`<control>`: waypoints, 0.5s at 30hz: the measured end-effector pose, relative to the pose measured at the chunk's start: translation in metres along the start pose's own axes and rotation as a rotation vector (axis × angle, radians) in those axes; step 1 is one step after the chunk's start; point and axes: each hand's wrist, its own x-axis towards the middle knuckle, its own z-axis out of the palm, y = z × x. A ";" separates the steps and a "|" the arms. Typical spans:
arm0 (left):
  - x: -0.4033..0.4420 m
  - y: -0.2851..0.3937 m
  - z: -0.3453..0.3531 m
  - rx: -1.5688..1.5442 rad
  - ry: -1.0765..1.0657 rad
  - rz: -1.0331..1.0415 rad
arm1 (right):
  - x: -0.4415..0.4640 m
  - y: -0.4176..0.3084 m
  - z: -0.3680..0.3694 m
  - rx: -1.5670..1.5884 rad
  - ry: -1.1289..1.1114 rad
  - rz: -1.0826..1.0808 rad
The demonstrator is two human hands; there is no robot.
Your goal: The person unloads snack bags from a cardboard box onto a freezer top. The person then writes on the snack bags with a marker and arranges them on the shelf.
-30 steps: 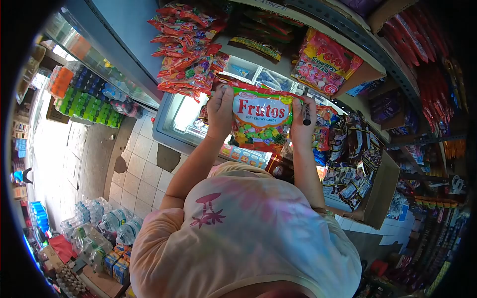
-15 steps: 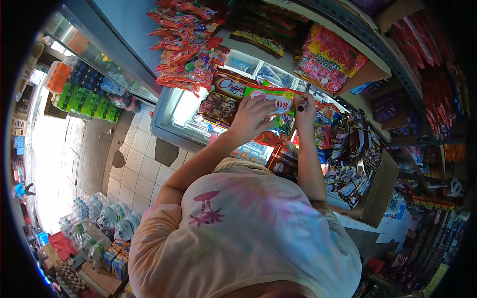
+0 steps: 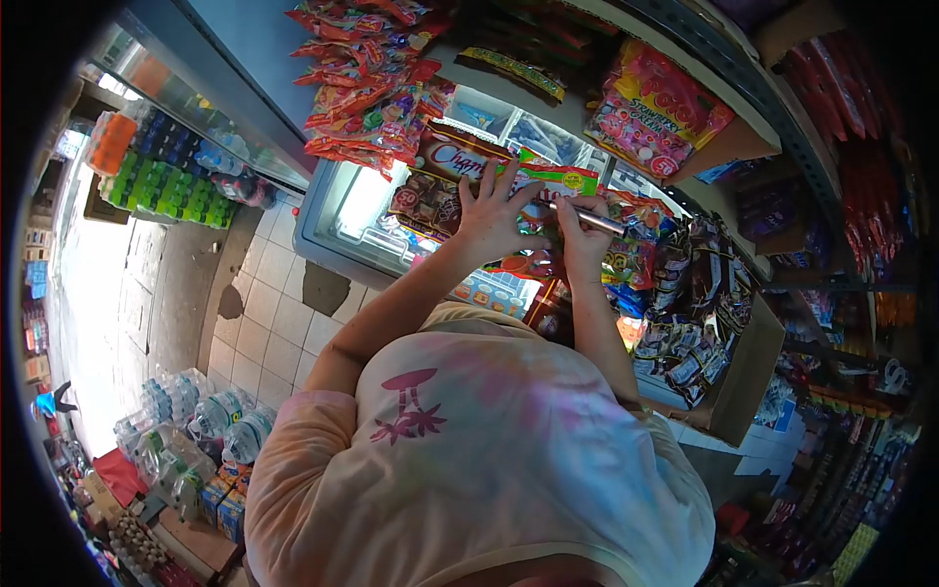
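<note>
My left hand (image 3: pixel 499 217) lies with its fingers spread over bags of candy. Under and beside its fingertips is a brown candy bag (image 3: pixel 430 201) with "Cham" lettering. A green, white and red candy bag (image 3: pixel 562 179) lies partly hidden behind my hands. My right hand (image 3: pixel 584 240) is closed around a slim silver pen-like stick (image 3: pixel 602 222), which points toward my left hand; its exact kind is unclear. Just below my hands, more colorful candy bags (image 3: pixel 626 262) lie on the glass-topped freezer (image 3: pixel 337 230).
Red candy packs (image 3: pixel 367 108) hang at the upper left. A pink strawberry candy bag (image 3: pixel 655 117) stands on the shelf above. To the right, dark wrapped candies fill a cardboard box (image 3: pixel 738 367). Bottled water packs (image 3: pixel 220 416) stand on the tiled floor (image 3: pixel 264 313).
My left hand has spread its fingers and shifted slightly. My right hand has moved a little left and down, turning the silver stick from upright to nearly sideways.
</note>
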 end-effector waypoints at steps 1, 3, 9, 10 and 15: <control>0.000 0.000 0.000 -0.001 -0.001 0.000 | 0.001 0.000 0.001 -0.002 -0.005 0.002; 0.000 0.000 0.000 -0.003 -0.005 -0.005 | 0.002 -0.002 0.001 -0.070 -0.014 -0.031; 0.001 0.001 0.002 0.000 -0.007 -0.004 | 0.003 -0.004 0.002 -0.116 -0.041 -0.050; 0.001 0.001 0.002 0.000 -0.005 -0.003 | 0.004 -0.003 0.002 -0.116 -0.043 -0.051; 0.001 0.000 0.002 0.003 0.001 0.008 | 0.003 -0.002 0.005 -0.132 -0.084 -0.119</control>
